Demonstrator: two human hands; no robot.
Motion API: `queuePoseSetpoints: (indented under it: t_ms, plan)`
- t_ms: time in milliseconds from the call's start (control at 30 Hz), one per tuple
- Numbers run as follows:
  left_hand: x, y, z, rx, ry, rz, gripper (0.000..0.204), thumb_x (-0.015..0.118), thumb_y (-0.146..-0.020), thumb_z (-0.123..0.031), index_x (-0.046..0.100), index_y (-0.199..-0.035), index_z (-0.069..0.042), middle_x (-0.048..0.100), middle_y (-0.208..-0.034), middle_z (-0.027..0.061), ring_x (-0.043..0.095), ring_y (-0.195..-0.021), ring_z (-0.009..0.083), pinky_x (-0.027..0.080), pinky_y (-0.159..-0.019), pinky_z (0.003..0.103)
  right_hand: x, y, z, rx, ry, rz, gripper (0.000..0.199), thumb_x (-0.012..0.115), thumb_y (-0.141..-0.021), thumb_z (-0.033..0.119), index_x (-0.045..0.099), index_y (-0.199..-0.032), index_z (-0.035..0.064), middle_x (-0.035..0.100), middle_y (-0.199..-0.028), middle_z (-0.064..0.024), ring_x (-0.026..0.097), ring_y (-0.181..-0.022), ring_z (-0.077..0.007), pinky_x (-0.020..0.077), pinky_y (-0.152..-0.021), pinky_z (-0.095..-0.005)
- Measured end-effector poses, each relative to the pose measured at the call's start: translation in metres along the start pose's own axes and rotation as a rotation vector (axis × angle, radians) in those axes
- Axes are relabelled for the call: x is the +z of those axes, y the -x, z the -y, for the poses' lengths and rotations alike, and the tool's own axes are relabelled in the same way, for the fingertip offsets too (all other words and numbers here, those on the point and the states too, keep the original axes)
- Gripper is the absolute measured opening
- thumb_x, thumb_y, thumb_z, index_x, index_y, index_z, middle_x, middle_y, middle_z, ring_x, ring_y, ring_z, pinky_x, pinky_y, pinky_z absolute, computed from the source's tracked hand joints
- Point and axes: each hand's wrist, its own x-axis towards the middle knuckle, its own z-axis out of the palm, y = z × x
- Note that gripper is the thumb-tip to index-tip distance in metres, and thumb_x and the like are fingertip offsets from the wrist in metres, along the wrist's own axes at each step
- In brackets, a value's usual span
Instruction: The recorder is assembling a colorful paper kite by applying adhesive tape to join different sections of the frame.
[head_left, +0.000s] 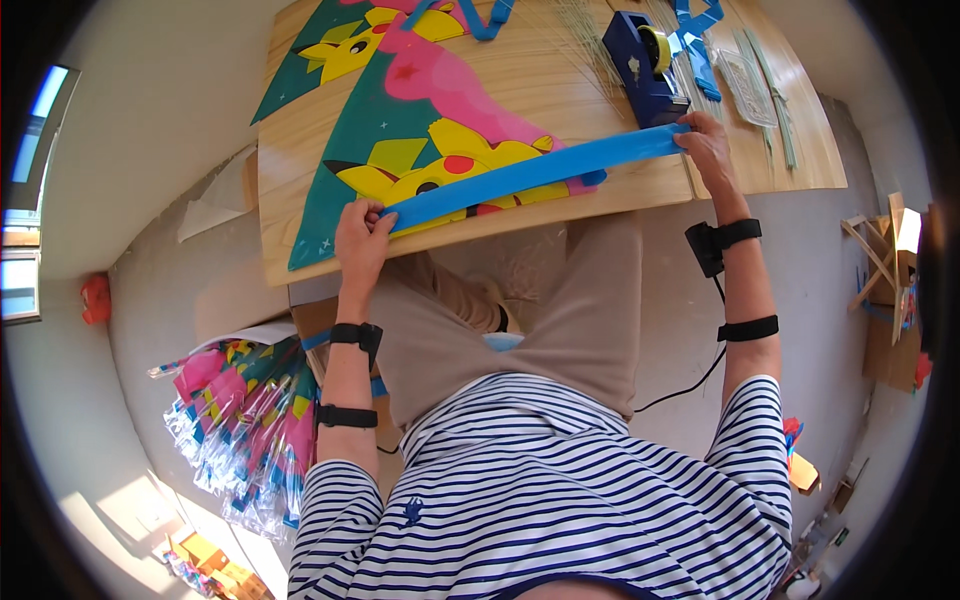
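A long flat blue strip (540, 178) is stretched between my two hands, slanting up toward the right. My left hand (362, 240) pinches its near left end at the table's front edge. The other end is gripped between thumb and fingers of my right hand (708, 152), just in front of the tape dispenser. Under the strip lies a printed triangular sheet (372, 130) in green and pink with a yellow cartoon figure, partly covered by the strip. Whether the strip touches the sheet along its length I cannot tell.
A dark blue tape dispenser (640, 85) stands at the back right of the wooden table (650, 190). Around it lie thin rods (587, 42), more blue strips (706, 80) and a clear plastic tray (742, 88). Another printed sheet (318, 62) lies behind. Wrapped printed pieces (250, 400) hang at the left.
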Motion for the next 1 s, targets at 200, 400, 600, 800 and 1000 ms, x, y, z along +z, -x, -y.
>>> queuePoseSetpoints:
  t_ms: [200, 400, 600, 800, 1000]
  plan:
    - [0.008, 0.001, -0.027, -0.048, -0.238, -0.062, 0.048, 0.089, -0.076, -0.042, 0.064, -0.091, -0.004, 0.060, -0.088, 0.0085, 0.059, -0.080, 0.0244, 0.051, -0.072, 0.038, 0.011, 0.002, -0.009, -0.014, 0.099, -0.012, 0.036, 0.068, -0.073, 0.012, 0.074, -0.106, -0.0027, 0.071, -0.088, -0.0164, 0.068, -0.082, -0.0272, 0.0529, -0.075, -0.0372]
    - [0.021, 0.002, -0.036, -0.084, -0.445, -0.112, 0.067, 0.087, -0.070, -0.062, 0.059, -0.092, -0.005, 0.061, -0.097, 0.0117, 0.061, -0.094, 0.0331, 0.050, -0.078, 0.045, 0.015, 0.005, 0.005, 0.029, 0.206, -0.053, 0.037, 0.065, -0.074, 0.010, 0.076, -0.109, 0.0024, 0.073, -0.092, -0.0196, 0.072, -0.088, -0.0323, 0.0546, -0.079, -0.0392]
    - [0.029, -0.001, -0.036, -0.117, -0.530, -0.089, 0.082, 0.085, -0.067, -0.070, 0.063, -0.107, -0.002, 0.063, -0.110, 0.0148, 0.062, -0.106, 0.0365, 0.051, -0.087, 0.049, 0.014, 0.005, 0.021, -0.092, 0.421, -0.145, 0.033, 0.060, -0.078, 0.009, 0.074, -0.108, 0.0042, 0.075, -0.100, -0.0223, 0.072, -0.094, -0.0395, 0.0557, -0.082, -0.0429]
    - [0.027, -0.001, -0.036, -0.138, -0.519, -0.069, 0.086, 0.085, -0.067, -0.071, 0.065, -0.113, -0.001, 0.063, -0.115, 0.0155, 0.062, -0.111, 0.0372, 0.050, -0.090, 0.052, 0.055, 0.041, 0.129, -0.373, 0.462, -0.242, 0.022, 0.062, -0.082, 0.011, 0.069, -0.102, 0.0067, 0.074, -0.096, -0.0176, 0.070, -0.094, -0.0417, 0.0549, -0.080, -0.0489]
    - [0.031, 0.000, -0.029, -0.095, -0.533, -0.142, 0.078, 0.086, -0.067, -0.067, 0.063, -0.106, -0.004, 0.063, -0.109, 0.0133, 0.062, -0.107, 0.0354, 0.051, -0.086, 0.051, 0.175, 0.102, 0.218, -0.551, 0.216, 0.053, 0.022, 0.064, -0.078, 0.008, 0.064, -0.100, 0.0027, 0.071, -0.089, -0.0204, 0.069, -0.085, -0.0438, 0.0533, -0.073, -0.0535]
